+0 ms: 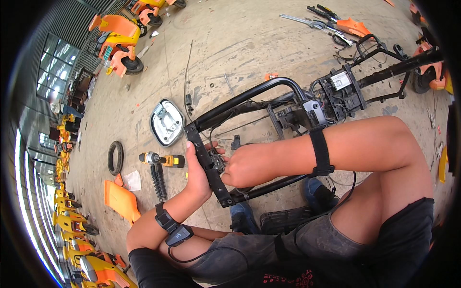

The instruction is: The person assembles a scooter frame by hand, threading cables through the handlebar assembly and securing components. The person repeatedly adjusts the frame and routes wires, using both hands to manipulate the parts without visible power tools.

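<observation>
A black tubular scooter frame [249, 91] lies in front of me, its flat end crossbar [209, 169] toward my left. My left hand [196, 174] is wrapped around this crossbar, thumb on the outer face and fingertips showing on the inner side. Inside the frame, my right hand [247, 165] is closed at a small metal part [218, 162] against the crossbar. The right fingertips are mostly hidden, so I cannot tell exactly what they grip. Wires and brackets sit farther right in the frame, around a black battery-tray-like box [340, 91].
Left of the frame lie an oval grey-white shell [167, 123], a yellow-black cordless impact wrench [165, 160], a black coil spring [158, 183], a tyre [115, 157] and an orange panel [121, 199]. A fork assembly [326, 26] lies far right. Parked scooters [117, 41] line the left.
</observation>
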Demonstrator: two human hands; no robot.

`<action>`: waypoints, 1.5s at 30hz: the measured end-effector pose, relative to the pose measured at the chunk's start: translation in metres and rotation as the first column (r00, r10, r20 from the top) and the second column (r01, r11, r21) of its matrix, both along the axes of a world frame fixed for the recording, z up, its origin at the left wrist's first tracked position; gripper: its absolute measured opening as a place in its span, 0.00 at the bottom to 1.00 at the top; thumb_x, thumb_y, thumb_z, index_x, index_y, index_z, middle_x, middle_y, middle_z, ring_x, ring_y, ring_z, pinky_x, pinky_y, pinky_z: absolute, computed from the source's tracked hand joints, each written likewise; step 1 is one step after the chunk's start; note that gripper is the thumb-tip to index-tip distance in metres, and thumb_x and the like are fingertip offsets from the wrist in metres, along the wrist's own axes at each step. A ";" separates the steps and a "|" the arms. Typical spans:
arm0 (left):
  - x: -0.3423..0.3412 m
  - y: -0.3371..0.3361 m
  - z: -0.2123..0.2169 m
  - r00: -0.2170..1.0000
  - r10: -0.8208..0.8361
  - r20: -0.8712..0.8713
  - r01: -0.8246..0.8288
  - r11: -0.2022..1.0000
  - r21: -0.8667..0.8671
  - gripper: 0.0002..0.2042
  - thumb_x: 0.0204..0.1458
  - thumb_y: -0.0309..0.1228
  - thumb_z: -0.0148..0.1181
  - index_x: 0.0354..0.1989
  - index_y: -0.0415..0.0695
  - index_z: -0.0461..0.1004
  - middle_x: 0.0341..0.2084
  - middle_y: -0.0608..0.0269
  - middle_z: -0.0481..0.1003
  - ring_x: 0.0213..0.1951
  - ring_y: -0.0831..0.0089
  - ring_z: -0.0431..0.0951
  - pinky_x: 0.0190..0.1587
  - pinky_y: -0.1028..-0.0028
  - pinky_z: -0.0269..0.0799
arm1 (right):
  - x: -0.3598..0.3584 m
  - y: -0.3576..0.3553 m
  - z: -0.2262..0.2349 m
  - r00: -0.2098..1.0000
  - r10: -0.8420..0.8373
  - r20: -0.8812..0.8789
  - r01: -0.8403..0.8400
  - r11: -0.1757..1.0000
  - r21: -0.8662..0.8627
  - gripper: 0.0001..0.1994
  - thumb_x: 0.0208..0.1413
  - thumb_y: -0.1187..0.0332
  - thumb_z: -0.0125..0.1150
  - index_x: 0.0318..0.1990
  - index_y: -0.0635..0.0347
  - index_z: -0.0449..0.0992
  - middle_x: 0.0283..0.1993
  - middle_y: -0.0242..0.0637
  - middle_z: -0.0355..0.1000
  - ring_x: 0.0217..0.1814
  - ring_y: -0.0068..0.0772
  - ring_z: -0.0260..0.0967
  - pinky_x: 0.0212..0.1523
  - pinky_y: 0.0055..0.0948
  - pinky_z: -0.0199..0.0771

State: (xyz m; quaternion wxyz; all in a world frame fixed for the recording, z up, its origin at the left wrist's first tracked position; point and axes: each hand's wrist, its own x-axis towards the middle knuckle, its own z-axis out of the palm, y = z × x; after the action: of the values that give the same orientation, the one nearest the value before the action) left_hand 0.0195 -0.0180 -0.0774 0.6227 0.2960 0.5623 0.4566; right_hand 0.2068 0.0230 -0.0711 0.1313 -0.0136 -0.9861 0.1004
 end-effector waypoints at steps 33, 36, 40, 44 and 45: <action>-0.002 0.000 -0.003 1.000 0.014 -0.003 -0.014 1.000 -0.013 0.37 0.62 0.67 0.32 0.48 0.40 0.70 0.35 0.57 0.76 0.34 0.66 0.78 0.41 0.66 0.75 | 0.003 0.006 -0.010 0.969 -0.068 -0.236 0.093 0.991 0.098 0.06 0.52 0.66 0.58 0.31 0.59 0.75 0.24 0.38 0.77 0.32 0.43 0.79 0.27 0.42 0.78; -0.005 0.000 -0.001 0.999 -0.050 -0.012 0.050 0.999 -0.010 0.37 0.62 0.67 0.31 0.47 0.41 0.70 0.35 0.57 0.76 0.34 0.66 0.78 0.39 0.66 0.76 | 0.008 0.011 0.009 0.933 -0.237 -0.271 0.208 0.969 -0.132 0.09 0.57 0.64 0.57 0.33 0.59 0.75 0.24 0.42 0.76 0.31 0.47 0.78 0.29 0.45 0.77; 0.001 0.000 0.001 0.999 -0.041 -0.010 0.042 0.998 0.045 0.36 0.62 0.66 0.31 0.46 0.41 0.69 0.34 0.57 0.75 0.35 0.65 0.78 0.39 0.65 0.76 | 0.001 0.022 0.027 0.824 -0.517 -0.232 0.376 0.806 -0.458 0.14 0.62 0.63 0.51 0.32 0.64 0.74 0.25 0.51 0.75 0.29 0.57 0.75 0.33 0.51 0.75; -0.003 0.001 -0.004 1.000 -0.018 -0.013 0.018 1.000 0.019 0.38 0.63 0.65 0.28 0.47 0.40 0.72 0.35 0.54 0.79 0.37 0.64 0.80 0.40 0.62 0.78 | -0.009 0.036 0.027 0.787 -0.578 -0.217 0.337 0.697 -0.633 0.22 0.63 0.63 0.46 0.22 0.70 0.75 0.23 0.56 0.73 0.29 0.61 0.74 0.38 0.50 0.74; -0.002 0.001 -0.003 1.000 -0.016 -0.013 0.016 1.000 0.018 0.38 0.63 0.65 0.28 0.47 0.40 0.72 0.35 0.54 0.78 0.37 0.64 0.80 0.40 0.62 0.78 | -0.010 0.037 0.026 0.794 -0.582 -0.177 0.334 0.660 -0.672 0.21 0.64 0.63 0.45 0.24 0.70 0.74 0.23 0.54 0.73 0.29 0.59 0.74 0.36 0.48 0.74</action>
State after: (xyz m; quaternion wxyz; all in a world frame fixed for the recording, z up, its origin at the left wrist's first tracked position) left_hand 0.0177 -0.0166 -0.0808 0.6200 0.3090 0.5597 0.4549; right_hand 0.1965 0.0601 -0.0450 0.3281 -0.2888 -0.8172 0.3757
